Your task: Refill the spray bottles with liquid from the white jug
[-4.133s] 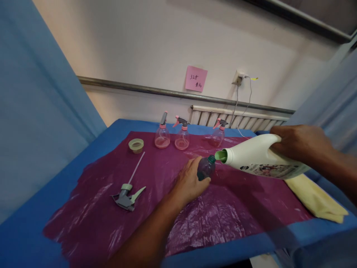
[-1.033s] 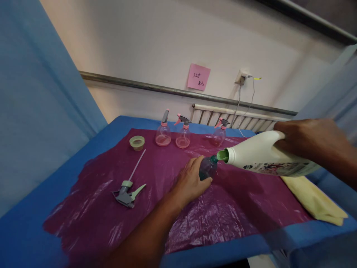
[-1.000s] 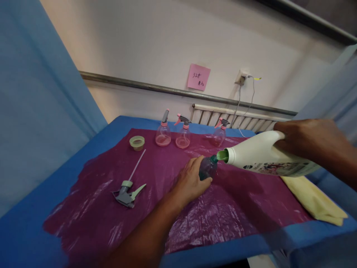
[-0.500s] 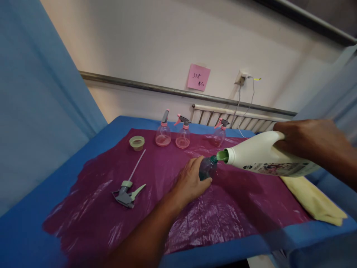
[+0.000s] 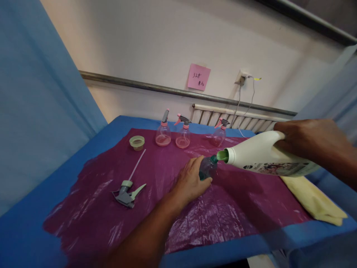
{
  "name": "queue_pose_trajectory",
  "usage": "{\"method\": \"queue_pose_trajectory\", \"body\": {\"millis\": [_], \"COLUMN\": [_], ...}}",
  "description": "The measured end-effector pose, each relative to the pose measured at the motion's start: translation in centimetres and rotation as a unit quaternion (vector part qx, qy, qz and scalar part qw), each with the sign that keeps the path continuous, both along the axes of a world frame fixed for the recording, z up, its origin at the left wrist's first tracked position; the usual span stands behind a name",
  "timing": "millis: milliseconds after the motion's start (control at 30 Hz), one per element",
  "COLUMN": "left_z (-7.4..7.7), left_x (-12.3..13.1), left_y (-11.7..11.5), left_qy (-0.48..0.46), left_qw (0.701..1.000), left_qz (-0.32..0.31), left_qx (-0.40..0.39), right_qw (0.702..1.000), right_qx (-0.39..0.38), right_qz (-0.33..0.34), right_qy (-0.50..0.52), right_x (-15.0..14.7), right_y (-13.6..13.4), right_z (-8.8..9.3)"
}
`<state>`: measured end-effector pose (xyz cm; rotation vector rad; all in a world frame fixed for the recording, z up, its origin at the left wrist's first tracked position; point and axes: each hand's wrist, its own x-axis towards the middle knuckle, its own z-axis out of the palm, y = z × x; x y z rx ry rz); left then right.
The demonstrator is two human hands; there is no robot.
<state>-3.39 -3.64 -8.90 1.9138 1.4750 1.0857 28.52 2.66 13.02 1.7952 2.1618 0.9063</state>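
Fingers of the left hand are curled around the bottle, just right of and below the frame's centre. Those of the right hand, at right, are closed on the grip end of the jug, tilted nearly level. Its green spout meets the bottle's neck (actual contact cannot be told). At lower left, a spray head lies on the purple sheet, near the bowl. Three sprayers stand mid-frame; yellow cloth, lower right.
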Motion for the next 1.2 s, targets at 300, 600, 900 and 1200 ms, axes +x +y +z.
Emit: {"method": "queue_pose_trajectory", "body": {"millis": [300,600,900,1200], "left_z": [-0.01,0.14,-0.04,-0.03], "left_x": [0.0,0.06,-0.02,0.04], "left_y": [0.0,-0.02,0.0,-0.02], "left_qy": [0.005,0.002,0.007,0.009], "left_qw": [1.0,1.0,1.0,1.0], "left_qz": [-0.003,0.0,-0.005,-0.002], "left_qx": [-0.005,-0.005,-0.001,0.0], "right_qw": [1.0,1.0,1.0,1.0], "right_qx": [0.007,0.006,-0.006,-0.006], "right_qz": [0.001,-0.006,-0.01,-0.002], "right_qy": [-0.005,-0.011,-0.006,0.012], "right_x": [-0.19,-0.19,-0.89,-0.51], "right_y": [0.06,0.02,-0.27,-0.24], "right_z": [0.0,-0.02,0.35,0.4]}}
